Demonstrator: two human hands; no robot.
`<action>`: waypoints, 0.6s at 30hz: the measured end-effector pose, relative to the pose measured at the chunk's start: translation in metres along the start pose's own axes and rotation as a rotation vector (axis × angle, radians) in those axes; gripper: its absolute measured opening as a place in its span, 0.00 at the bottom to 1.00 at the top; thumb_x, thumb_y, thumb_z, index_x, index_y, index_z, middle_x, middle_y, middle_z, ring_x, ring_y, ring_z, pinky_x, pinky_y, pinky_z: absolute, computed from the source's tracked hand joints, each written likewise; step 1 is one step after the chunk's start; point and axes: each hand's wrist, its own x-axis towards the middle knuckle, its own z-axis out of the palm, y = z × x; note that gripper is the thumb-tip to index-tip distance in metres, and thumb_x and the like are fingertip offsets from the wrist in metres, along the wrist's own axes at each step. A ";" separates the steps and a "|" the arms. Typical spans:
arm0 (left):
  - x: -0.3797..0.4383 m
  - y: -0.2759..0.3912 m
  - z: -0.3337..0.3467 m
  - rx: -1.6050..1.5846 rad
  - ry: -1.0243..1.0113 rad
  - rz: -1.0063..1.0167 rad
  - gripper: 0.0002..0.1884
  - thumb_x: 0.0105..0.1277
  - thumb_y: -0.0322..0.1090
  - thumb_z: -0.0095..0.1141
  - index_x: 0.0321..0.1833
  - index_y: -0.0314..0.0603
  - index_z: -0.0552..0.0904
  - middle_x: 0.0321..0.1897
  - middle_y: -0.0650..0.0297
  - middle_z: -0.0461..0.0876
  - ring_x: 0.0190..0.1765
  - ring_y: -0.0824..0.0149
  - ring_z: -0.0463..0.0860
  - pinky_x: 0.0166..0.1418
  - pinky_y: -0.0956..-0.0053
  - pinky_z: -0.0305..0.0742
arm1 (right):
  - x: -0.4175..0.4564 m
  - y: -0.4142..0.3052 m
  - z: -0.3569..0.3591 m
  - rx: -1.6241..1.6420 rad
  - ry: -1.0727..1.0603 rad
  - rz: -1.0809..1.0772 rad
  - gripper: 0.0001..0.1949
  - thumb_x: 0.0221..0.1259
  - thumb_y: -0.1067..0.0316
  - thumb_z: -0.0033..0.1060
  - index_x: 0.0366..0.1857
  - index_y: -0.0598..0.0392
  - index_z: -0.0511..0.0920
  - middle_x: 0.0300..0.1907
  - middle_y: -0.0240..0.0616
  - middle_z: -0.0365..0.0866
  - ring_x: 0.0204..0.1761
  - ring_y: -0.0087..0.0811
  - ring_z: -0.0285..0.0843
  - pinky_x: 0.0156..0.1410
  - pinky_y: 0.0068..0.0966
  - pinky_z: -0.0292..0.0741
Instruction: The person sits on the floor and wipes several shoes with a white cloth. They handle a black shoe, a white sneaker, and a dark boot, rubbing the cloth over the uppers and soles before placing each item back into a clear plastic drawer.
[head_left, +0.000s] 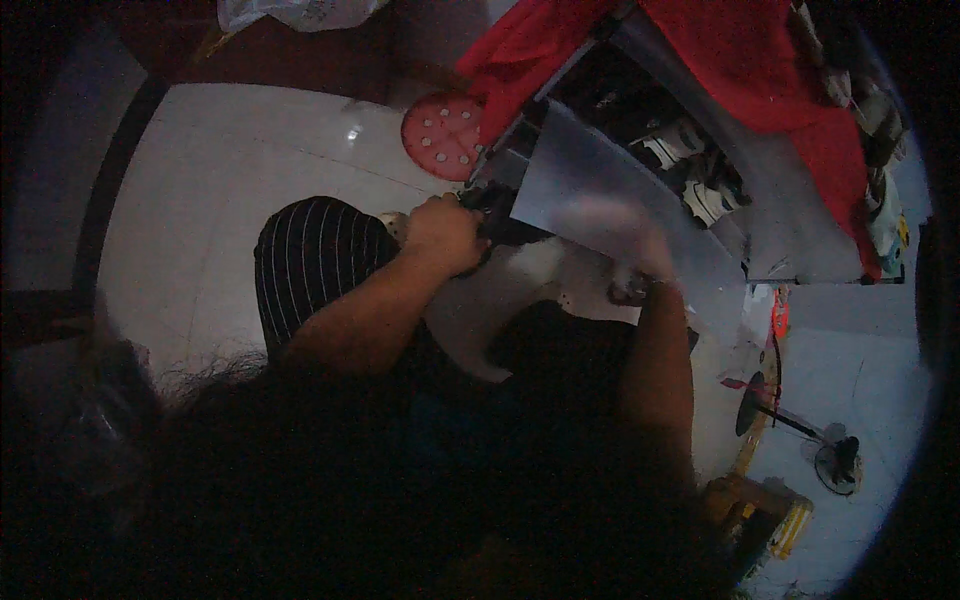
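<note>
My left hand (448, 231) is closed around a dark object (499, 214), too dim to name, at the near left corner of a shoe rack (645, 97). Blurred by motion, my right hand (637, 232) is over a pale grey panel or sheet (577, 176) along the rack's near side. Whether it touches the panel or holds something cannot be told. Behind the panel, black and white shoes (705, 195) sit in the rack. My knee in dark striped cloth (322, 262) is left of my left forearm.
A red plastic stool (441, 136) with round holes stands beside the rack on the pale tiled floor (225, 187). Red cloth (742, 67) drapes over the rack. A pedestal fan (802, 427) and a yellow-and-brown object (765, 517) are at the right.
</note>
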 end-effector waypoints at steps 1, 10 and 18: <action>0.001 0.000 0.001 -0.003 0.023 -0.005 0.21 0.58 0.54 0.60 0.51 0.55 0.84 0.47 0.54 0.77 0.53 0.53 0.78 0.55 0.61 0.75 | 0.004 0.004 0.005 -0.024 -0.009 -0.008 0.28 0.52 0.64 0.62 0.61 0.58 0.70 0.54 0.44 0.78 0.53 0.36 0.77 0.59 0.30 0.72; 0.011 0.000 -0.002 0.039 0.035 0.015 0.20 0.58 0.54 0.60 0.50 0.55 0.84 0.48 0.53 0.76 0.52 0.52 0.77 0.55 0.59 0.74 | 0.029 0.029 0.044 0.019 -0.048 -0.037 0.26 0.54 0.59 0.61 0.58 0.55 0.73 0.51 0.45 0.80 0.50 0.38 0.79 0.54 0.33 0.74; 0.015 -0.004 -0.001 -0.071 0.200 0.052 0.18 0.57 0.52 0.61 0.46 0.54 0.85 0.44 0.52 0.77 0.49 0.52 0.78 0.51 0.59 0.76 | 0.032 0.036 0.041 0.207 -0.092 -0.047 0.24 0.55 0.54 0.61 0.55 0.52 0.76 0.48 0.46 0.81 0.47 0.40 0.80 0.50 0.35 0.76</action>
